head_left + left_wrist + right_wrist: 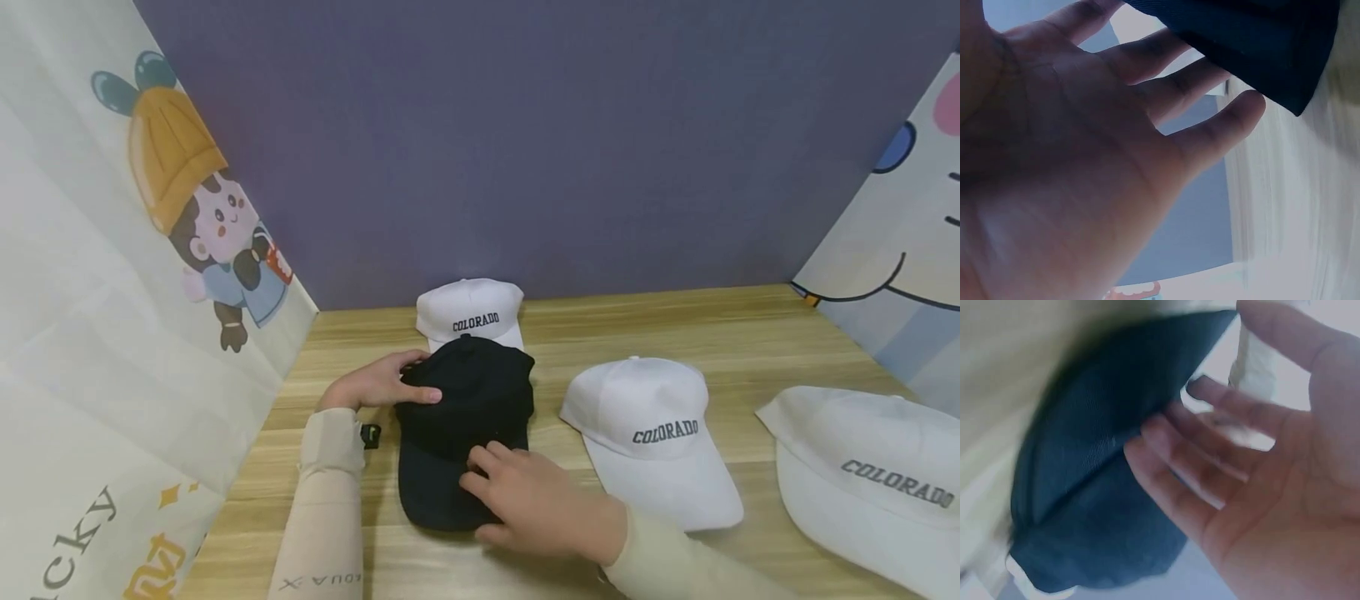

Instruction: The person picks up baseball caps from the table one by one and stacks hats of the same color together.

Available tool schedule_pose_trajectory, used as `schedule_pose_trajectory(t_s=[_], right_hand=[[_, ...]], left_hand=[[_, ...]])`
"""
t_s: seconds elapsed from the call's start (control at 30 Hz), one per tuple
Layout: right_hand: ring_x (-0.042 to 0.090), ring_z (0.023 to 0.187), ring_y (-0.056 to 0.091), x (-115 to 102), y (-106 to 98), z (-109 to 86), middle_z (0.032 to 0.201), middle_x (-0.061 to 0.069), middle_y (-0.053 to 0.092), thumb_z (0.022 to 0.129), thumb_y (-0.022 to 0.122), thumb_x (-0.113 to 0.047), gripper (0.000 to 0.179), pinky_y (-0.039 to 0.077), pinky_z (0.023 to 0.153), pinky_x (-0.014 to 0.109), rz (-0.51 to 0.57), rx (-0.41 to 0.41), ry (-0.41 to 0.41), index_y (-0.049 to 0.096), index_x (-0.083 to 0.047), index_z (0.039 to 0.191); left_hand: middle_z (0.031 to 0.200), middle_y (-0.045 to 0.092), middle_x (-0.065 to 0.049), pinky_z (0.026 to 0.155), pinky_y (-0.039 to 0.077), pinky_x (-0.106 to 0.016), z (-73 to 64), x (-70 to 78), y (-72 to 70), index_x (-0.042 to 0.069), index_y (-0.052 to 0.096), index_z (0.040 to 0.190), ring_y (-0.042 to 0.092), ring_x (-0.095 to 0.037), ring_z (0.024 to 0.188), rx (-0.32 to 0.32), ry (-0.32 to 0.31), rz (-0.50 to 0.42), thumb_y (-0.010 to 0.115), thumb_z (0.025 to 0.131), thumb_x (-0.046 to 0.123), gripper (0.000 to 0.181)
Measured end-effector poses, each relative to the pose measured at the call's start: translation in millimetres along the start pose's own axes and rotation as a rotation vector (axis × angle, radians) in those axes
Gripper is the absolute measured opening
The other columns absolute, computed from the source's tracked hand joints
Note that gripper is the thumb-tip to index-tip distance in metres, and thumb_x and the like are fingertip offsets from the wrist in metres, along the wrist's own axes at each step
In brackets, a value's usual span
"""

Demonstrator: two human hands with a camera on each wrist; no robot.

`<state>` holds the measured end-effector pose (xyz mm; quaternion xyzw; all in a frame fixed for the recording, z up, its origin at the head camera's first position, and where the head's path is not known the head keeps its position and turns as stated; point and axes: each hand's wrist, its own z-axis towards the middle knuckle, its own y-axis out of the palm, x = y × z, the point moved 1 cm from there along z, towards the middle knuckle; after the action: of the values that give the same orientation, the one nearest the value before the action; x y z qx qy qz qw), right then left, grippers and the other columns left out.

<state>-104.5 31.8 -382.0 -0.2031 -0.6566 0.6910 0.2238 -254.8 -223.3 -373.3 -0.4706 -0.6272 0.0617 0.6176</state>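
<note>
A black cap (468,400) rests on the wooden table, its brim toward me. My left hand (386,383) grips the left side of its crown, thumb on top and other fingers behind the edge. In the left wrist view, that hand's fingers (1185,87) reach to the edge of the dark fabric. My right hand (536,500) is over the brim's right side, fingers loosely bent. The right wrist view shows its fingertips (1141,440) touching the black cap (1097,437) near the seam between brim and crown, the thumb by the brim's edge.
Directly behind the black cap sits a white COLORADO cap (471,308), partly covered by it. Another white cap (652,433) lies to the right, and a third white cap (877,475) is farther right. A purple-grey panel (555,150) borders the table's back; printed cloth (90,275) hangs at left.
</note>
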Motion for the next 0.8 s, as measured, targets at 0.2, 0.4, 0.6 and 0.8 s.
schedule_pose_trajectory(t_s=[0.2,0.4,0.6,0.8], right_hand=[[0.009,0.093,0.058,20,-19,-7.5,0.107,-0.007,0.062,0.093,0.073,-0.045,0.039,0.053,0.077,0.025,0.025,0.05,-0.032,0.068,-0.018,0.121],[0.01,0.083,0.062,46,-38,-16.6,0.101,-0.004,0.066,0.091,0.076,-0.034,0.033,0.053,0.072,0.028,0.09,0.157,0.017,0.069,-0.013,0.115],[0.008,0.079,0.064,72,-61,-31.4,0.105,-0.003,0.071,0.092,0.077,-0.03,0.03,0.054,0.072,0.029,0.143,0.238,0.108,0.069,-0.013,0.115],[0.007,0.085,0.066,97,-80,-47.7,0.1,-0.007,0.071,0.094,0.074,-0.026,0.022,0.054,0.072,0.031,0.165,0.3,0.209,0.07,-0.018,0.114]], left_hand=[[0.163,0.035,-0.017,0.118,0.035,-0.057,-2.6,11.6,1.7,0.012,0.035,0.158,0.037,-0.039,0.149,0.012,-0.014,0.015,0.075,0.084,0.063,0.098],[0.167,0.026,-0.016,0.119,0.032,-0.058,-6.0,32.6,5.1,0.017,0.028,0.161,0.029,-0.039,0.153,0.043,-0.006,0.01,0.076,0.084,0.061,0.1],[0.162,0.037,-0.013,0.12,0.032,-0.055,-11.0,62.3,9.1,0.011,0.035,0.157,0.036,-0.034,0.15,0.142,0.079,0.095,0.076,0.088,0.051,0.09],[0.14,0.062,-0.007,0.112,0.042,-0.048,-14.5,109.1,26.0,0.011,0.059,0.139,0.055,-0.028,0.134,0.36,0.192,0.362,0.074,0.092,0.047,0.061]])
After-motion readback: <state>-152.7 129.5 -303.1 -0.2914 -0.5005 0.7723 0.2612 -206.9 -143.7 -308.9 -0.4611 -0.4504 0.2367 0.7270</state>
